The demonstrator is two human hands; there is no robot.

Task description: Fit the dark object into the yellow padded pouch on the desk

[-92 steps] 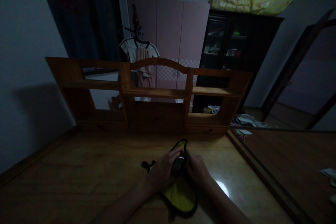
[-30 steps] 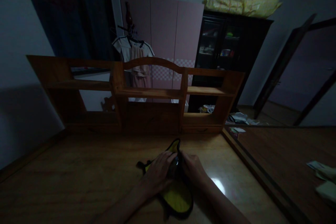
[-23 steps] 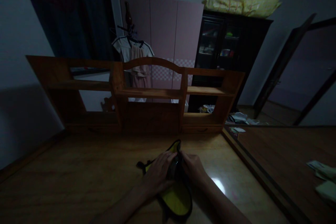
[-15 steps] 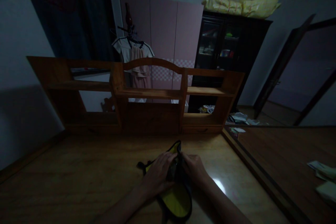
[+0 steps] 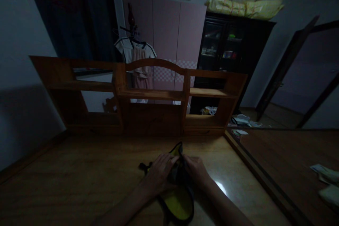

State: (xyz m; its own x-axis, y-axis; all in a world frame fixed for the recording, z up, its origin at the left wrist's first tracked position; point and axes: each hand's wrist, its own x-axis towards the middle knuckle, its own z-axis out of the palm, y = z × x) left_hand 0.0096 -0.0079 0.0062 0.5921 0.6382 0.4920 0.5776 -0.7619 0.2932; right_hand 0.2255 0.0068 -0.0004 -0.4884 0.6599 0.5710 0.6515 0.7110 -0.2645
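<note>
Your left hand (image 5: 158, 175) lies on the bench (image 5: 79, 180) with its fingers pressed together, clasping the middle of the yellow pouch (image 5: 178, 203). The pouch is a long, soft oval, bright yellow with a black trim. Its near end is flat, its far tip lifts towards the shelf unit (image 5: 153, 93). Your right hand (image 5: 197, 171) pinches the pouch's dark, bunched middle from the right.
</note>
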